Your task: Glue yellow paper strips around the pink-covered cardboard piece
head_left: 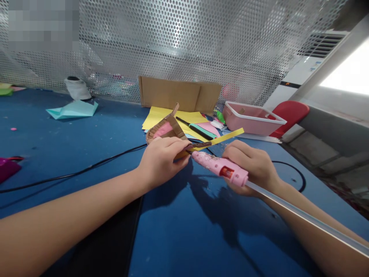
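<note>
My left hand (pixel 165 159) is closed on a small cardboard piece (pixel 167 129) with a pink patch and a strip that sticks up. A yellow paper strip (pixel 230 135) runs out to the right along its cardboard edge. My right hand (pixel 250 163) grips a pink hot glue gun (pixel 211 163), whose nozzle points left and meets the work beside my left fingertips. From the gun's back end a long clear glue stick (pixel 302 215) reaches toward the lower right. My left fingers hide part of the cardboard piece.
Behind the hands lie yellow paper sheets (pixel 155 115), a teal and black cutter (pixel 201 130) and an upright cardboard panel (pixel 173 92). A pink basket (pixel 248 121) stands at the right. Folded light-blue paper (pixel 73 109) rests at left. A black cable (pixel 86 169) crosses the blue table (pixel 173 238).
</note>
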A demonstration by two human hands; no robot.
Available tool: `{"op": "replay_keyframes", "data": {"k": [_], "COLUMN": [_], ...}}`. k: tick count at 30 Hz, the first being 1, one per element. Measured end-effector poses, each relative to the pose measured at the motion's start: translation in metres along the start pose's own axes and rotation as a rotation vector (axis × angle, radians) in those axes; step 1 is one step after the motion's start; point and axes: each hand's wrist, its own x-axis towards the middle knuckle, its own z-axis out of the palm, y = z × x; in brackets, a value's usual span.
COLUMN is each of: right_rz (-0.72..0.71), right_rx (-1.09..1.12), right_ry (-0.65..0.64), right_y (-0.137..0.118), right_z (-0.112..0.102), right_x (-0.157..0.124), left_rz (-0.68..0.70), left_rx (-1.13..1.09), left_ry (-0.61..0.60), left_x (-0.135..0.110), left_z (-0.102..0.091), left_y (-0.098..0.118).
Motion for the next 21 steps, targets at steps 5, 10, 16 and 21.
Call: {"op": "replay_keyframes", "data": {"k": [5, 10, 16, 21], "right_rz": [-0.027, -0.040, -0.027, -0.016], "right_rx": [-0.036, -0.052, -0.067, -0.082], "right_ry": [0.025, 0.041, 0.046, 0.035], "right_y": [0.0008, 0.0014, 0.0031, 0.0032], "right_z": [0.0008, 0.0008, 0.0022, 0.0015], "right_x": [-0.0009, -0.0008, -0.0022, -0.0024], "left_rz": [0.004, 0.004, -0.027, -0.023], "left_rx": [-0.009, -0.004, -0.017, -0.012], "left_ry": [0.024, 0.030, 0.014, 0.022], "left_x": [0.0000, 0.0008, 0.0003, -0.0001], "left_z": [-0.0001, -0.0003, 0.0001, 0.0002], "left_y": [0.0005, 0.0011, 0.0008, 0.0007]}}
